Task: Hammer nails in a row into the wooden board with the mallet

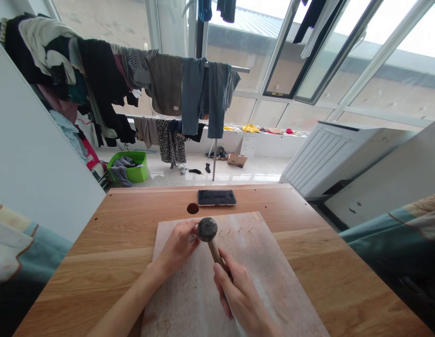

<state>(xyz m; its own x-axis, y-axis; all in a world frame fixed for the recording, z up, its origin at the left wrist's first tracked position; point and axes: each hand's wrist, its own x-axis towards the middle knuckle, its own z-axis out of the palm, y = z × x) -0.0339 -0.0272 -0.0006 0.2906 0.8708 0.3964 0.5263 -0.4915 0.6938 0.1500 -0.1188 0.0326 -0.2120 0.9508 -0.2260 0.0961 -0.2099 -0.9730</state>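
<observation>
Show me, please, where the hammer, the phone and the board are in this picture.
hammer (pixel 207 229), head view, on its round dark head.
phone (pixel 216 197), head view, middle of its dark screen.
board (pixel 263 262), head view, bare surface right of the hands.

I see a dark phone (pixel 216 197) lying flat on the wooden table (pixel 326 262) near its far edge, just beside a round hole (pixel 192 208). Beyond, clothes hang on a rack (pixel 189 93). A green basket (pixel 133 172) sits on the floor, and a white cabinet (pixel 337 150) stands to the right.
</observation>
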